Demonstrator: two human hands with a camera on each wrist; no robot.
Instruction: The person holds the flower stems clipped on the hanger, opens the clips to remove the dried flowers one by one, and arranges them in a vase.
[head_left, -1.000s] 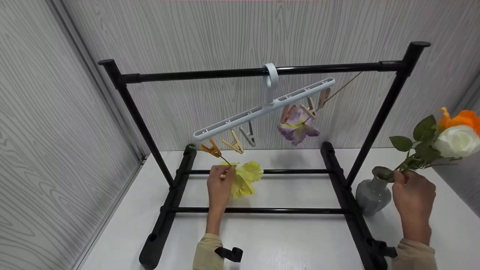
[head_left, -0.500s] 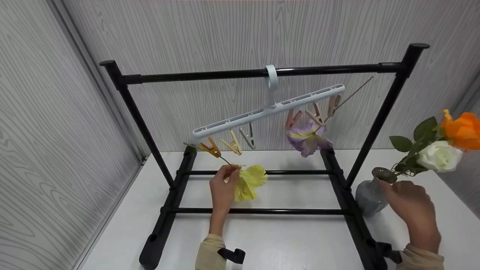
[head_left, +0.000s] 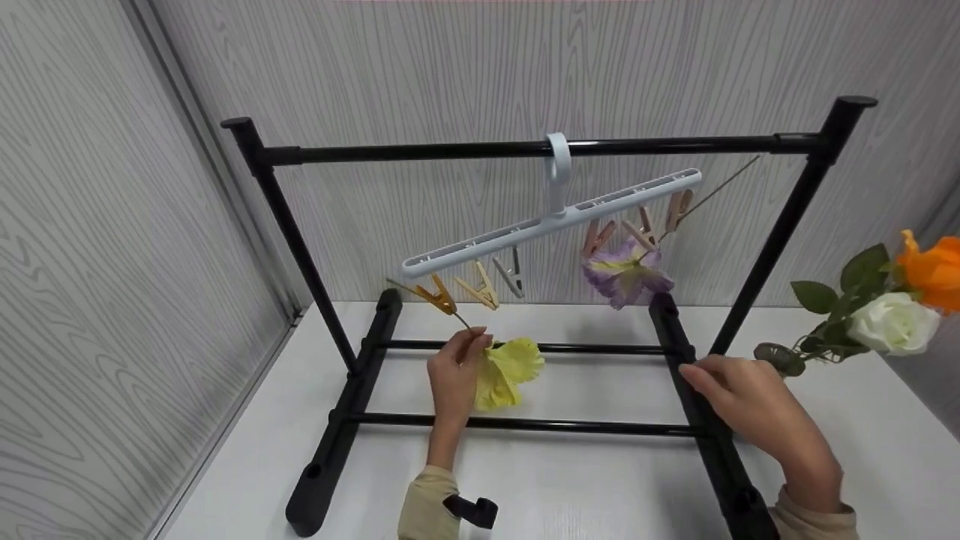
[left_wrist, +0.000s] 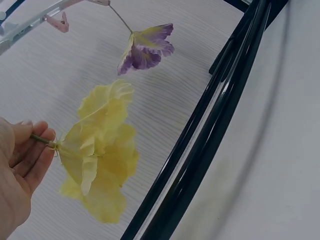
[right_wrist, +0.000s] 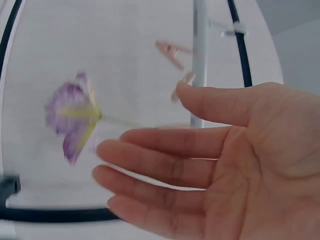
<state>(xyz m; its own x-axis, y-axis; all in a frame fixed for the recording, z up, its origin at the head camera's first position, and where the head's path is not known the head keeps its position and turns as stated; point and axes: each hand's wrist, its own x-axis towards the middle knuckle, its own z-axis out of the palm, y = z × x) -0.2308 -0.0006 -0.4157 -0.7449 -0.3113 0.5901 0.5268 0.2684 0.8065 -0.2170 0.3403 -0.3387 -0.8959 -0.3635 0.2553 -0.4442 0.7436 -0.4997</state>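
Note:
My left hand [head_left: 455, 375] pinches the stem of a yellow artificial flower [left_wrist: 102, 155] just behind its petals. That stem runs up through an orange clothespin [head_left: 437, 295] at the low left end of a tilted white hanger [head_left: 480, 244]. Nothing is in my right hand [head_left: 750, 401], which is over the rack's right foot; its fingers are extended in the right wrist view. A purple artificial flower [head_left: 628, 274] hangs from a pinkish clothespin [head_left: 679, 210] at the hanger's raised right end. It also shows in the left wrist view.
A black rack [head_left: 420, 153] carries the hanger on its top bar. Further clothespins, cream [head_left: 480, 287] and grey [head_left: 511, 274], hang along it. At right, a white rose [head_left: 896, 324] and an orange flower [head_left: 934, 271] lean from a vase [head_left: 780, 358], mostly hidden by my right hand.
My right hand has let go of the bouquet stems, now in the vase, and moved left. My left hand still pinches the yellow flower. The hanger's right end and purple flower have swung slightly right.

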